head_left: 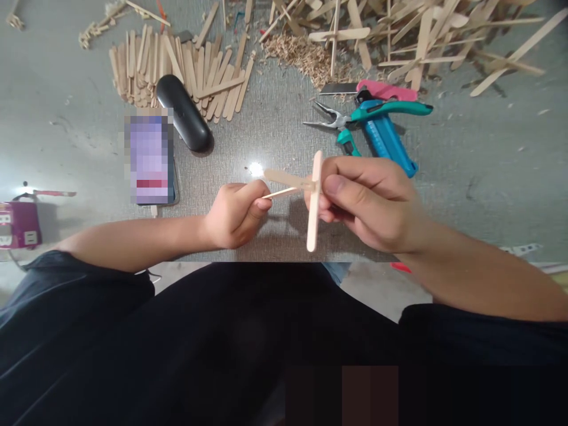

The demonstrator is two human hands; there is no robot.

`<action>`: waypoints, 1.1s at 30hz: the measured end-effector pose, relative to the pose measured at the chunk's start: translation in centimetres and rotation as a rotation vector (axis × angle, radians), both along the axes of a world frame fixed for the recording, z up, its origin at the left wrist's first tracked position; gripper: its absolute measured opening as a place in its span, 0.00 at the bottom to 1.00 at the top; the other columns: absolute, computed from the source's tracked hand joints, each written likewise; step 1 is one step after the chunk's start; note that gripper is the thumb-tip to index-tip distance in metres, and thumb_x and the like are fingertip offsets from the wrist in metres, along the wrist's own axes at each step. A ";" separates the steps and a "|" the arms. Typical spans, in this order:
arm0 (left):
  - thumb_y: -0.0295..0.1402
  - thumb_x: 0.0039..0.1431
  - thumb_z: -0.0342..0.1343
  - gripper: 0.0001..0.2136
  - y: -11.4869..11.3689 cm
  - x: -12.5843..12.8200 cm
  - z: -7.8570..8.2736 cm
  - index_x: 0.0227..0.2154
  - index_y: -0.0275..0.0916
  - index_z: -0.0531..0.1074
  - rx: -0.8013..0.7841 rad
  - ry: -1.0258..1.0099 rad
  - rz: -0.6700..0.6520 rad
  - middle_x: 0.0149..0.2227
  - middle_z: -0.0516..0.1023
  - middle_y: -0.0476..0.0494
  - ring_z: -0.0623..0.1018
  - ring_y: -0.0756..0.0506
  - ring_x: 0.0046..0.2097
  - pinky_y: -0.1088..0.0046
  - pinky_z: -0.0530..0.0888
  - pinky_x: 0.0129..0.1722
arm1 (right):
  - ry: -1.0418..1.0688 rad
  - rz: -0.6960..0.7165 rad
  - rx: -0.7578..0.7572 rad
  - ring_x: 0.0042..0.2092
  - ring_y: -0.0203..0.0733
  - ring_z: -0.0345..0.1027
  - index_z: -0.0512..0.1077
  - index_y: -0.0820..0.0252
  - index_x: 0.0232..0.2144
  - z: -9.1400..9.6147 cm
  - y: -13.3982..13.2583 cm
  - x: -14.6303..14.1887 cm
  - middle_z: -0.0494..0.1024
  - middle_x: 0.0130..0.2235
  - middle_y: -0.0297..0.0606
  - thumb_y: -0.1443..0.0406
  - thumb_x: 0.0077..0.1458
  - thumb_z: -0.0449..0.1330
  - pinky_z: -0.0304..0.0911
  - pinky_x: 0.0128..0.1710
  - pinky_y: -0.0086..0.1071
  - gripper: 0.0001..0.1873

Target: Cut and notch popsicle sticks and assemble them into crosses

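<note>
Above the table's near edge, both hands hold one small piece made of joined popsicle sticks (314, 219). My left hand (237, 214) is closed, pinching the free end of a thin stick seen edge-on (284, 192). A second, flat stick (284, 176) slants away from the same joint, its rounded end pointing left. Across the joint stands a lighter stick, nearly upright in view. My right hand (370, 204) grips the piece at this crossing, thumb and fingers closed just right of the upright stick. Its fingers partly hide the joint.
Loose popsicle sticks (204, 77) lie at back left, beside a black case (184, 112) and a phone (151, 157). Pliers (386, 109), a blue cutter (386, 139) and a pink-handled knife (386, 90) lie beyond my right hand. Wood shavings (306, 56) and crossed-stick pieces (421, 53) fill the back right.
</note>
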State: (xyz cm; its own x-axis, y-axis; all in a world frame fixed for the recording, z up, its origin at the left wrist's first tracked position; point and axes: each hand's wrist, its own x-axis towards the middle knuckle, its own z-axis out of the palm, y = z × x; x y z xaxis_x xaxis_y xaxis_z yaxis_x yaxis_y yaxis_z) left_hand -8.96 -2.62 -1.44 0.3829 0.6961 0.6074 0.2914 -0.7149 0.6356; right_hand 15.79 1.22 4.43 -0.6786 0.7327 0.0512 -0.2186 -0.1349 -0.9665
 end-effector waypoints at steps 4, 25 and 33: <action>0.38 0.89 0.47 0.16 0.1 0.0 0.0 0.38 0.45 0.63 0.019 0.012 0.006 0.24 0.66 0.57 0.64 0.53 0.21 0.75 0.59 0.22 | 0.004 -0.006 0.009 0.28 0.31 0.63 0.74 0.56 0.29 0.3 -0.2 0.0 0.74 0.28 0.31 0.49 0.79 0.70 0.58 0.27 0.31 0.28; 0.36 0.88 0.49 0.08 0.1 0.4 -1.8 0.49 0.45 0.72 -0.025 -0.146 -0.096 0.34 0.79 0.50 0.78 0.51 0.28 0.76 0.73 0.26 | -0.169 0.114 0.004 0.27 0.34 0.63 0.75 0.54 0.30 -1.4 -0.2 -1.2 0.73 0.25 0.29 0.43 0.75 0.72 0.60 0.27 0.33 0.29; 0.35 0.88 0.50 0.09 -0.3 0.2 -1.6 0.48 0.45 0.73 -0.125 -0.138 -0.092 0.32 0.83 0.50 0.80 0.51 0.27 0.75 0.73 0.27 | -0.164 0.121 -0.076 0.25 0.33 0.60 0.76 0.55 0.32 -2.0 -0.4 -1.4 0.70 0.25 0.29 0.40 0.73 0.72 0.56 0.24 0.33 0.30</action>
State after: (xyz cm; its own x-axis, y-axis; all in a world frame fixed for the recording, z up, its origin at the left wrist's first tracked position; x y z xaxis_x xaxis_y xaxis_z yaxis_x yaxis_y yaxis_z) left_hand -8.74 -2.87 -3.02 0.3676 0.7350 0.5697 0.1324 -0.6478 0.7503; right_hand 14.38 0.77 2.40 -0.7562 0.6433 -0.1198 -0.0366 -0.2245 -0.9738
